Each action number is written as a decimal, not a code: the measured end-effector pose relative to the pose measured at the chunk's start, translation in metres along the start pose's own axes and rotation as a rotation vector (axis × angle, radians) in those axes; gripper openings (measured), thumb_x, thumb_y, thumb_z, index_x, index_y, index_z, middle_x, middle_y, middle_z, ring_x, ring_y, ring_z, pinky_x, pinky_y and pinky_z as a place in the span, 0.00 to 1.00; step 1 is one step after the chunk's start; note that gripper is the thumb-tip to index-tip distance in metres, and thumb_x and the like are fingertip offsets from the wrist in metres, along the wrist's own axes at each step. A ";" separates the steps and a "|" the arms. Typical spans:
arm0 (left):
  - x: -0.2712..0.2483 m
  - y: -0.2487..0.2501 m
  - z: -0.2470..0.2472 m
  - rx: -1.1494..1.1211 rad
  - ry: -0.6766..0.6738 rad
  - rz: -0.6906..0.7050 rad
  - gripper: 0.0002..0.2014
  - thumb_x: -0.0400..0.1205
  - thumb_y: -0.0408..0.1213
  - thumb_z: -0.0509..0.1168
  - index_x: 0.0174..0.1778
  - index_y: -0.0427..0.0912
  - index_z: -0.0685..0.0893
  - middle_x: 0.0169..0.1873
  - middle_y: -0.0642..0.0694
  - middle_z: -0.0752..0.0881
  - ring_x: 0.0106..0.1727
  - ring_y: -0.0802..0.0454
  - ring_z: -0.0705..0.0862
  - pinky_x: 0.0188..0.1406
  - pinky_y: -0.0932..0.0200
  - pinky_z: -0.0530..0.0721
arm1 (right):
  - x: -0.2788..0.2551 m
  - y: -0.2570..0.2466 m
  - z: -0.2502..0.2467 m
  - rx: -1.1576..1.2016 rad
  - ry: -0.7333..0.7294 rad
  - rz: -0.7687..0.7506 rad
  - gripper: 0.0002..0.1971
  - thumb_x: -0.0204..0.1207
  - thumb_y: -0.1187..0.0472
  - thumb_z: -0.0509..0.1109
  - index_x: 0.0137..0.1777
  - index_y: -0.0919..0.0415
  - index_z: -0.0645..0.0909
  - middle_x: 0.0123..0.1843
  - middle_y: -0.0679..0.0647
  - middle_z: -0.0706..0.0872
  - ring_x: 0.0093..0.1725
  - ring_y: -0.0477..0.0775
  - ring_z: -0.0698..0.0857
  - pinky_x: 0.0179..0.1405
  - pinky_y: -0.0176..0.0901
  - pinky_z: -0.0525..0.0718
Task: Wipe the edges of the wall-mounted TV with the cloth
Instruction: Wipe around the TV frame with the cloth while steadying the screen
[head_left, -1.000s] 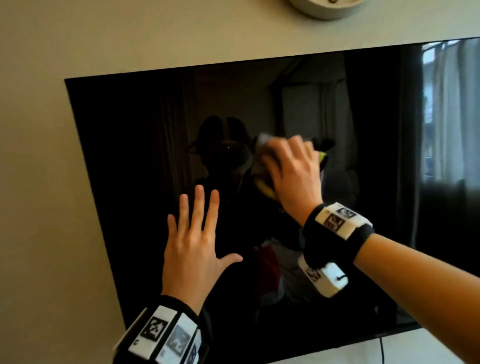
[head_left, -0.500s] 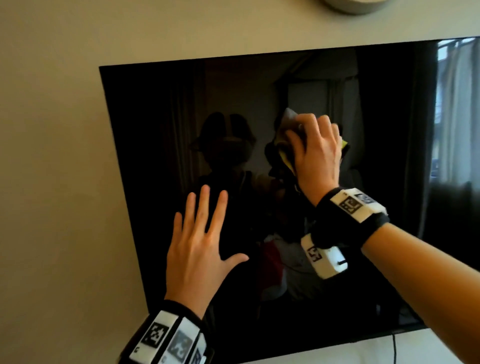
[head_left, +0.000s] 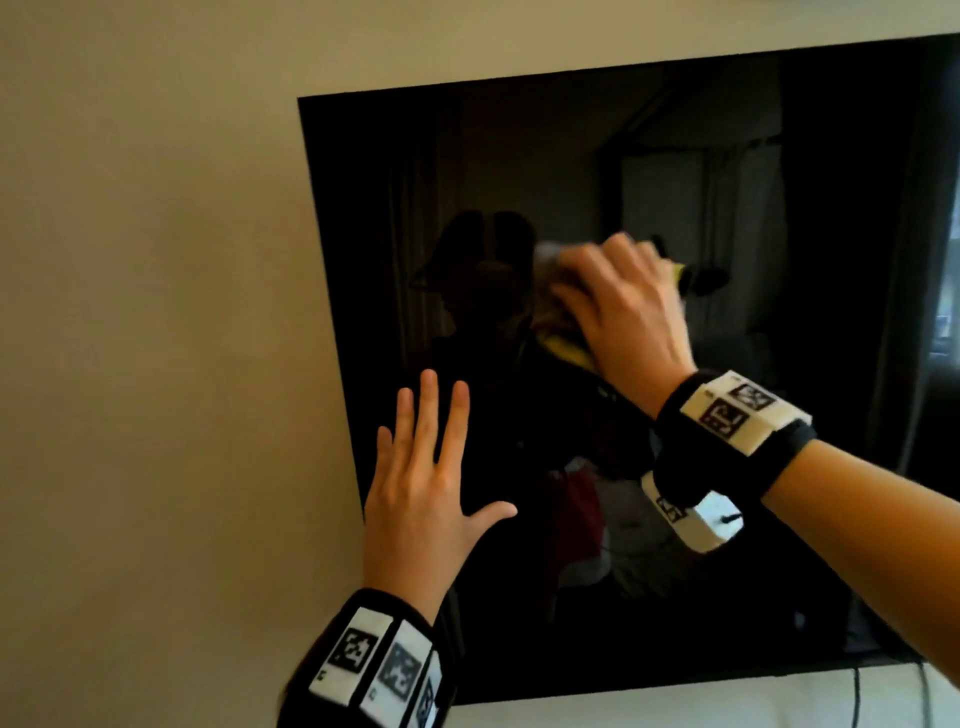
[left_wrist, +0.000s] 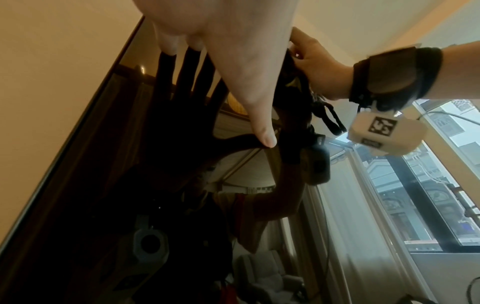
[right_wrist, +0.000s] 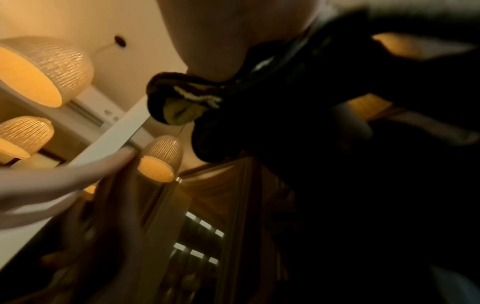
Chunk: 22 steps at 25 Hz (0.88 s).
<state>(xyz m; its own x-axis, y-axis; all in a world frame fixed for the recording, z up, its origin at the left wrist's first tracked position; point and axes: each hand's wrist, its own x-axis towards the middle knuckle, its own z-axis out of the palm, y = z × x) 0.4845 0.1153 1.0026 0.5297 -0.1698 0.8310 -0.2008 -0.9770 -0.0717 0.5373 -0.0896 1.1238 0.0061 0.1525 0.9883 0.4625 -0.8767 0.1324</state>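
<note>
The black wall-mounted TV (head_left: 805, 571) fills the right of the head view, its left edge (head_left: 332, 332) running down the beige wall. My right hand (head_left: 628, 312) grips a bunched yellow and white cloth (head_left: 563, 345) and presses it on the screen's upper middle, away from any edge. My left hand (head_left: 426, 467) lies flat on the glass with fingers spread, its outer side over the TV's left edge. The left wrist view shows that palm (left_wrist: 233, 51) on the screen and the right hand (left_wrist: 317, 67) beyond it. In the right wrist view the cloth (right_wrist: 182, 102) bulges from under the palm.
Bare beige wall (head_left: 156, 364) lies left of and above the TV. Thin cables (head_left: 857, 696) hang below its bottom right corner. The screen mirrors a person, curtains and a bright window (left_wrist: 428, 185). Woven pendant lamps (right_wrist: 39, 72) show in the right wrist view.
The right hand has swept the cloth leftward and slightly down across the screen. My left hand has slid left to the TV's left edge. My view has turned left.
</note>
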 end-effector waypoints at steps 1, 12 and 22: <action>0.000 0.000 0.000 -0.002 0.001 0.000 0.59 0.61 0.68 0.74 0.84 0.43 0.57 0.83 0.38 0.57 0.82 0.37 0.57 0.74 0.37 0.66 | 0.006 -0.001 -0.001 0.032 0.036 0.118 0.12 0.80 0.53 0.63 0.54 0.60 0.80 0.45 0.62 0.80 0.45 0.66 0.77 0.44 0.57 0.74; -0.022 -0.014 0.002 -0.004 0.006 0.023 0.56 0.66 0.67 0.71 0.83 0.42 0.57 0.83 0.36 0.57 0.83 0.38 0.55 0.77 0.39 0.65 | -0.003 -0.066 0.029 0.017 -0.037 -0.083 0.09 0.79 0.55 0.65 0.52 0.59 0.81 0.44 0.61 0.79 0.43 0.64 0.77 0.39 0.56 0.72; -0.039 -0.024 0.019 -0.058 -0.047 0.010 0.56 0.65 0.66 0.70 0.84 0.44 0.53 0.84 0.38 0.54 0.84 0.41 0.52 0.78 0.40 0.62 | 0.012 -0.094 0.044 0.061 -0.029 -0.060 0.10 0.79 0.55 0.66 0.54 0.59 0.81 0.45 0.59 0.80 0.43 0.63 0.77 0.39 0.54 0.73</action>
<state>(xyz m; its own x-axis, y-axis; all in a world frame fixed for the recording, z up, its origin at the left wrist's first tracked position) 0.4838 0.1433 0.9614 0.5652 -0.1872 0.8034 -0.2535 -0.9662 -0.0468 0.5332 0.0146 1.1201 0.0022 0.2180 0.9759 0.5160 -0.8362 0.1856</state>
